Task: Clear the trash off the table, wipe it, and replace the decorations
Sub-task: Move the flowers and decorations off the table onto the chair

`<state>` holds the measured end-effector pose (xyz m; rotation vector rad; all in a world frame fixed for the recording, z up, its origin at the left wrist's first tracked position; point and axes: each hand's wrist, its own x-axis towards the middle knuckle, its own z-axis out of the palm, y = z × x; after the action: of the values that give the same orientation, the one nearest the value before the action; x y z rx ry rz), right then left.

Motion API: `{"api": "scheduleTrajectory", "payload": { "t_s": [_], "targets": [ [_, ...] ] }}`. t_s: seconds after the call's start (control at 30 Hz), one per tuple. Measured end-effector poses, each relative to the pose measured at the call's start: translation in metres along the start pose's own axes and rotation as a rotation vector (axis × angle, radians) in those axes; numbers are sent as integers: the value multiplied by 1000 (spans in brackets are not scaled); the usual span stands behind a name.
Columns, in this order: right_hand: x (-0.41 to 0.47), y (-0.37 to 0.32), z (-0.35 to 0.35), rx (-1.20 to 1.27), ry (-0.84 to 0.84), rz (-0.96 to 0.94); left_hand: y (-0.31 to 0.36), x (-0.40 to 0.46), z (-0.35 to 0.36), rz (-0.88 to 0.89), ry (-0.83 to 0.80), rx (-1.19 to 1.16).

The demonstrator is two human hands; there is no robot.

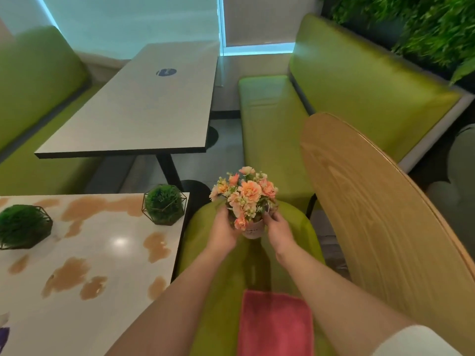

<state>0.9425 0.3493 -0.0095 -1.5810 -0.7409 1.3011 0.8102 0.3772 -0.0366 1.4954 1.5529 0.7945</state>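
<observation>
Both hands cradle a small pale pot of peach and pink artificial flowers [245,199] above the lime-green padded chair seat [300,227], to the right of the worktop's edge: the left hand [223,227] wraps its near-left side, and the right hand [276,224] closes on the right with its fingers curled round the rim. The two-handed hold probably steadies a top-heavy bunch, whose blooms spill over the pot and hide its mouth; lettering shows on the pot, too blurred to read. On the glossy white worktop with tan blotches [108,253] stand two decorations, each a dark wire geometric cage holding a green moss-like ball, one by the far right corner [164,204] and one near the left edge [23,226]. A folded pink cloth [275,322] lies on the seat near the person, so wiping appears finished or paused. The flowers seem bound for the worktop, whether lifted from the seat or carried over I cannot tell. A purple scrap [3,335] shows at the worktop's lower left edge, possibly leftover trash.
</observation>
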Motion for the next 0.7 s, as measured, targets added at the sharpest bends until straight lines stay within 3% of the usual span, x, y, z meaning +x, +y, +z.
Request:
{"api": "scheduleTrajectory", "payload": {
  "t_s": [0.47, 0.7],
  "targets": [
    [27, 25, -9, -133, 63, 46, -13, 19, 24, 77, -23, 78],
    [21, 34, -6, -349, 83, 100, 0, 8, 7, -49, -56, 94]
  ]
}}
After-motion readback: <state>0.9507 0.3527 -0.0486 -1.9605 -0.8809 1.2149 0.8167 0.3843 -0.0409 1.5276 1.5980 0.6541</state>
